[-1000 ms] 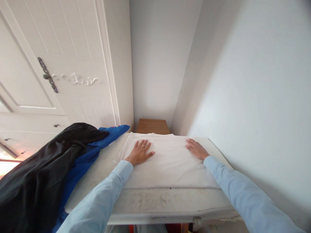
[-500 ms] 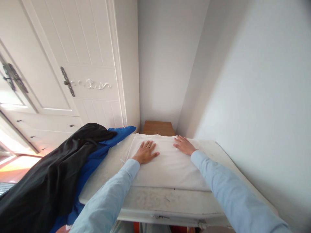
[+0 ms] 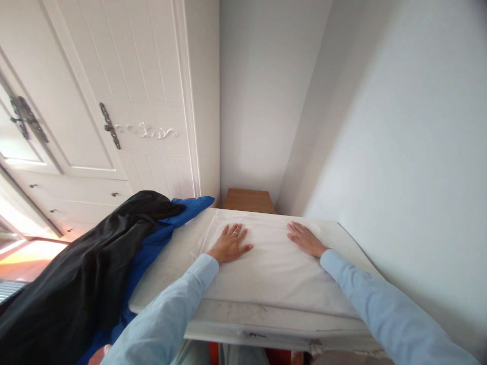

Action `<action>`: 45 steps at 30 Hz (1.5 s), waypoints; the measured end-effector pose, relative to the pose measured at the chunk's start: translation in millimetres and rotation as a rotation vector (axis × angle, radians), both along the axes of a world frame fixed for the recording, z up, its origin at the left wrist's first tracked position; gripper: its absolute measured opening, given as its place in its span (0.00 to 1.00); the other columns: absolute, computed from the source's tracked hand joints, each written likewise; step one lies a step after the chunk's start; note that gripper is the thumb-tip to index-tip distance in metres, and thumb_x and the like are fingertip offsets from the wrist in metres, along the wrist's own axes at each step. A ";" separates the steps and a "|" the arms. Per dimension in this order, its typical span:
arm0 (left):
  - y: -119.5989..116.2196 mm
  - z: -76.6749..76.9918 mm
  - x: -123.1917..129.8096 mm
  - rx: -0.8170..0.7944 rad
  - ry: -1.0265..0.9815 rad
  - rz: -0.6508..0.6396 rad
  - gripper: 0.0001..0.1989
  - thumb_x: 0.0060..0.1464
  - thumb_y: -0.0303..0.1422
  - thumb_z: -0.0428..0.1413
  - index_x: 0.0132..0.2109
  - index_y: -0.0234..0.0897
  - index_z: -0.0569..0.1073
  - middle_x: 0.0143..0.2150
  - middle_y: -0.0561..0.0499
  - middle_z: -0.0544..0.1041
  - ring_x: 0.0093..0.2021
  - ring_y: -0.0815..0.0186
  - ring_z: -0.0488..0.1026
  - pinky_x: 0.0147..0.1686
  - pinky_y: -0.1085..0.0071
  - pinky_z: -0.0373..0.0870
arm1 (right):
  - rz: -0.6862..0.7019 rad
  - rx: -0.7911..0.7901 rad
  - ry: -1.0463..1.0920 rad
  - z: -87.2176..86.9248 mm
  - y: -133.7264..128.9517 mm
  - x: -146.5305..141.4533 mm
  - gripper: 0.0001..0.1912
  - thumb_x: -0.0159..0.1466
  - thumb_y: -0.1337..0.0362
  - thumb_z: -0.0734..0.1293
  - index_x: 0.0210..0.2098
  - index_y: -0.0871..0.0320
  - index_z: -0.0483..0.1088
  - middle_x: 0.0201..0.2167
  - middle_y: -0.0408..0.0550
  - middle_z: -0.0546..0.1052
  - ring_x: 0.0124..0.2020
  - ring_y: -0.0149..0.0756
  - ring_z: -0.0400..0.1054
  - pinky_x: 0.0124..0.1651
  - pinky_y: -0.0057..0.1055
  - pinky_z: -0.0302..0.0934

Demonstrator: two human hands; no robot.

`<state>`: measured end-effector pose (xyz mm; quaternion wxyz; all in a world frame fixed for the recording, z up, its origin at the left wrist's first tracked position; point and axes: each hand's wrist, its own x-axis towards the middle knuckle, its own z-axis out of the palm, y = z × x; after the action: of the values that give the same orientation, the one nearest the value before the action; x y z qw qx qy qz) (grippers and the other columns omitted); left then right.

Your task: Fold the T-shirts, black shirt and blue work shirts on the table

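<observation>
A white cloth (image 3: 266, 284), perhaps a garment, lies spread flat on the worn white table (image 3: 232, 310). My left hand (image 3: 229, 243) rests palm down on the cloth's left part, fingers spread, a ring on one finger. Farther right, my right hand (image 3: 306, 239) lies palm down on the same cloth with its fingers stretched out. Neither hand grips anything. Both forearms are in light blue sleeves, and the right one covers part of the cloth's near right corner.
Black cloth (image 3: 87, 258) and blue cloth (image 3: 152, 243) are heaped over the table's left side. A white wardrobe (image 3: 152, 76) stands behind on the left. A brown wooden piece (image 3: 249, 199) sits beyond the far edge. A pale wall (image 3: 411, 142) runs along the right.
My right hand has slid right and toward me over the cloth. My left hand has shifted slightly. The cloth's near edge now lies closer to the table's front edge.
</observation>
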<state>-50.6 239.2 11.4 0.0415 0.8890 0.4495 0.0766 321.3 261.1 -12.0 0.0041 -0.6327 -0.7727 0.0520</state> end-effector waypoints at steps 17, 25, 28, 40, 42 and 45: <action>6.8 14.5 -13.0 0.007 0.061 0.037 0.35 0.70 0.51 0.35 0.72 0.32 0.59 0.74 0.36 0.56 0.75 0.51 0.50 0.71 0.50 0.49 | -0.042 -0.030 -0.006 15.8 -41.3 7.0 0.39 0.74 0.42 0.47 0.75 0.60 0.51 0.74 0.55 0.48 0.76 0.46 0.40 0.76 0.50 0.41; 22.8 0.2 -28.6 0.056 0.017 0.203 0.36 0.69 0.53 0.38 0.70 0.32 0.62 0.72 0.33 0.59 0.74 0.47 0.52 0.71 0.48 0.48 | -0.093 -0.019 -0.015 9.5 -29.0 15.8 0.36 0.75 0.45 0.47 0.75 0.56 0.51 0.75 0.51 0.46 0.76 0.44 0.39 0.76 0.51 0.40; 25.3 4.7 -37.5 0.031 0.036 0.267 0.34 0.69 0.52 0.38 0.70 0.35 0.62 0.73 0.35 0.58 0.74 0.48 0.51 0.69 0.44 0.50 | -0.088 -0.024 -0.018 11.5 -30.3 15.9 0.35 0.75 0.46 0.47 0.75 0.57 0.51 0.75 0.51 0.46 0.76 0.44 0.39 0.76 0.50 0.40; -50.3 27.5 15.9 0.058 -0.051 0.141 0.44 0.65 0.60 0.32 0.72 0.31 0.60 0.72 0.32 0.58 0.75 0.45 0.48 0.70 0.44 0.50 | 0.408 0.094 0.046 29.4 -29.8 -56.6 0.41 0.74 0.40 0.46 0.75 0.60 0.51 0.74 0.54 0.46 0.76 0.44 0.38 0.78 0.49 0.36; -90.3 21.6 43.5 0.003 -0.078 0.070 0.47 0.63 0.63 0.33 0.72 0.30 0.59 0.72 0.31 0.57 0.75 0.44 0.48 0.70 0.42 0.50 | 0.541 0.076 0.030 31.9 -20.9 -88.3 0.40 0.74 0.40 0.47 0.74 0.60 0.52 0.74 0.54 0.46 0.76 0.43 0.38 0.77 0.48 0.37; -133.9 10.9 65.9 -0.075 -0.095 0.092 0.51 0.61 0.64 0.34 0.73 0.26 0.56 0.74 0.30 0.51 0.75 0.42 0.44 0.71 0.40 0.47 | 0.646 0.080 -0.001 32.5 -2.4 -132.4 0.39 0.75 0.42 0.49 0.74 0.63 0.53 0.74 0.57 0.47 0.76 0.44 0.38 0.77 0.47 0.37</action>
<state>15.3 105.3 22.3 0.0923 0.8605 0.4901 0.1036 189.0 258.7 20.5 0.0117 -0.3543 -0.9349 0.0198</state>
